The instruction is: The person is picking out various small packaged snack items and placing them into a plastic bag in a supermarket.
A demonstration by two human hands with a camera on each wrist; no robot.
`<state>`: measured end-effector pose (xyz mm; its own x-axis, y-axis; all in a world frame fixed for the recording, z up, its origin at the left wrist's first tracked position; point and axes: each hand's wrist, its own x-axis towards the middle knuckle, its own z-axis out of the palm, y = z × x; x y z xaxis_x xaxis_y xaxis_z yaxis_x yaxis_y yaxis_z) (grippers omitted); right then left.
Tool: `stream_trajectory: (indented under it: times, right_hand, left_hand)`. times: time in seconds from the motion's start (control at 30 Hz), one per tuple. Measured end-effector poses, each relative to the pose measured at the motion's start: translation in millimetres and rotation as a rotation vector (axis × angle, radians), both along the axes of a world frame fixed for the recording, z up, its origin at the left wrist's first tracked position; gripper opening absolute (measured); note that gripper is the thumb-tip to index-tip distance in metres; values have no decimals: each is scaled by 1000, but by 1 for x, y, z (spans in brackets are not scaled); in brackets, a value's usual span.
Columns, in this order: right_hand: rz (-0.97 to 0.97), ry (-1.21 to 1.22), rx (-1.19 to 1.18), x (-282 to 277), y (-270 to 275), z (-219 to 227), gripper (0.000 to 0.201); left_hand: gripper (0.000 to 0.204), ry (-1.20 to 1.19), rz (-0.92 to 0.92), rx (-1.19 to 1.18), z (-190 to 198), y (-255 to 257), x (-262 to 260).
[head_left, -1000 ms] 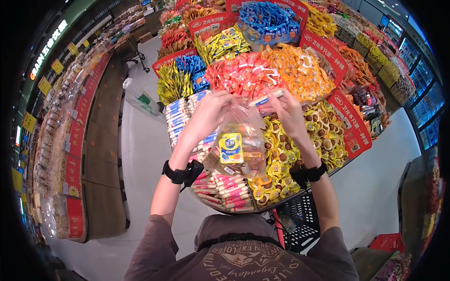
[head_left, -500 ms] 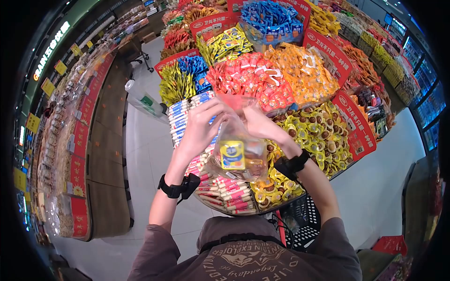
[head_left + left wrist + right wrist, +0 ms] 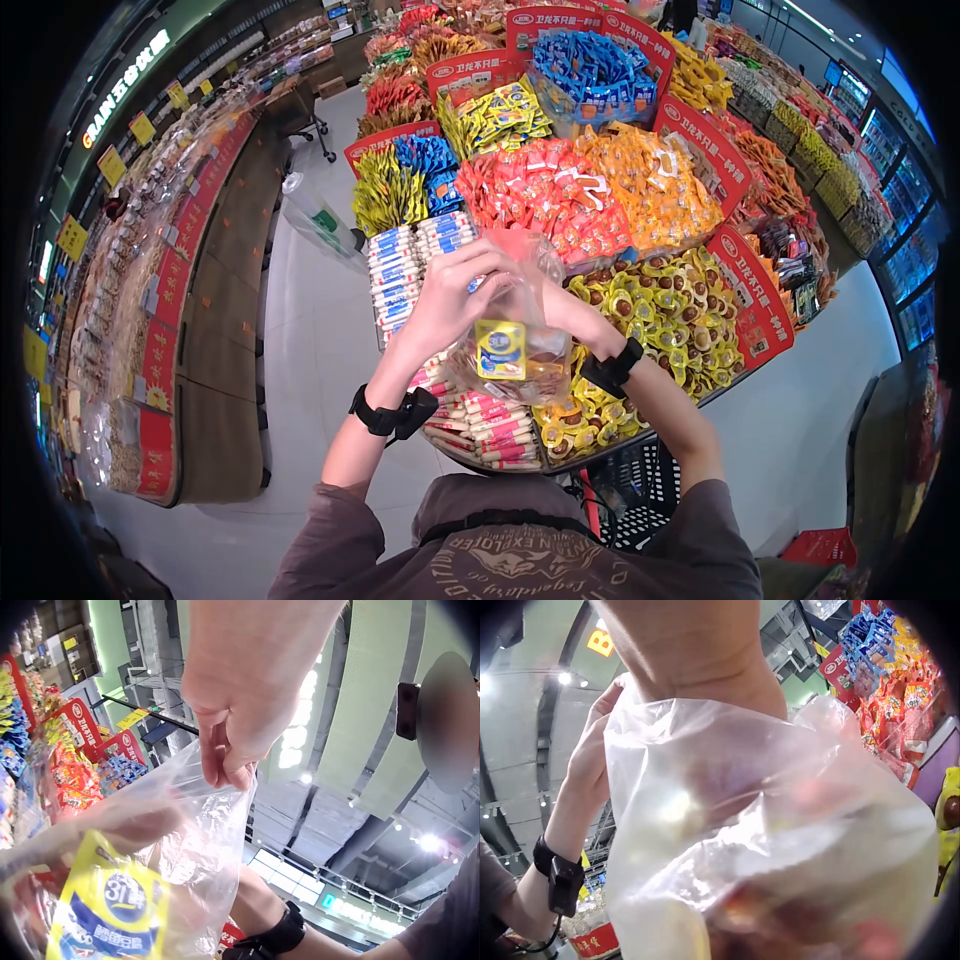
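Observation:
My left hand (image 3: pixel 455 300) pinches the rim of a clear plastic bag (image 3: pixel 548 378), thumb against fingers; the left wrist view shows this hand (image 3: pixel 244 697) at the bag's top corner (image 3: pixel 217 799). A yellow and blue packet (image 3: pixel 501 350) lies against the bag's near wall, with other packets behind it. My right hand (image 3: pixel 568 310) reaches into the bag mouth from the right. In the right wrist view the bag (image 3: pixel 780 832) covers the hand below the wrist, so its fingers and anything in them are hidden.
Beneath the bag spreads a display of white-wrapped sticks (image 3: pixel 395 268), yellow egg packs (image 3: pixel 690 320), red packets (image 3: pixel 545 185) and orange packets (image 3: pixel 650 180). Red signs (image 3: pixel 752 290) edge it. A black basket (image 3: pixel 640 495) is by the body; shelves (image 3: pixel 220 340) stand left.
The right hand, which held a white and blue stick above the bag a second ago, has moved down inside the bag mouth. The stick is no longer seen in that hand. The left hand keeps its pinch.

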<state>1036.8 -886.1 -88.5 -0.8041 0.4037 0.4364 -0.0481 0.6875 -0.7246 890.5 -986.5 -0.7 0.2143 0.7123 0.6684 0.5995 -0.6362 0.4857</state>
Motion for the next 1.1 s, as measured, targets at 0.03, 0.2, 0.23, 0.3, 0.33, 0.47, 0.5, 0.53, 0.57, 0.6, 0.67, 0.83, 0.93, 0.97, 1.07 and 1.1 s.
stream_trajectory:
  times: [0.03, 0.2, 0.23, 0.3, 0.33, 0.47, 0.5, 0.53, 0.57, 0.6, 0.67, 0.83, 0.93, 0.97, 1.07, 1.1]
  right_hand:
    - [8, 80, -23, 3, -5, 9, 27]
    - [-64, -132, 78, 23, 0, 35, 17]
    - [-119, -154, 0, 28, -3, 38, 16]
    - [-157, -95, -82, 39, -6, 40, 17]
    - [-193, -38, -171, 43, -8, 42, 19]
    - [-436, 21, -137, 70, -14, 38, 21]
    - [-499, 63, -100, 76, -11, 29, 21]
    - [-496, 63, -97, 82, -10, 26, 21]
    - [-511, 103, -114, 89, -9, 24, 20]
    - [-526, 144, -133, 95, -9, 22, 19]
    - [-541, 155, -160, 106, -11, 18, 17]
    - [-622, -6, -159, 124, -17, 14, 18]
    - [-671, -115, -175, 127, -20, -4, 18]
    - [-631, -212, -115, 128, -20, -12, 19]
    - [-524, -300, 146, 135, -20, -55, 21]
    - [-466, -353, 198, 135, -24, -58, 21]
  left_hand:
    - [5, -1, 2, 6, 0, -1, 0]
    - [7, -41, 83, -24, -6, -7, -7]
    - [9, -47, 101, -56, -8, -9, -10]
    - [11, -85, 134, -15, -12, -14, -10]
    - [13, -126, 168, 19, -13, -16, -9]
    - [20, -306, 338, -11, -41, -33, -18]
    - [20, -308, 340, -7, -50, -38, -26]
    - [21, -213, 380, -168, -60, -46, -36]
    - [23, -118, 417, -330, -72, -53, -46]
    - [23, -121, 420, -328, -88, -59, -57]
    - [30, 78, 337, -503, -116, -71, -74]
    - [34, 53, 344, -678, -148, -93, -82]
    - [34, 33, 377, -691, -170, -92, -85]
    - [33, 46, 390, -722, -174, -92, -84]
    - [32, 29, 381, -660, -180, -88, -78]
    - [31, 30, 398, -640, -179, -88, -76]
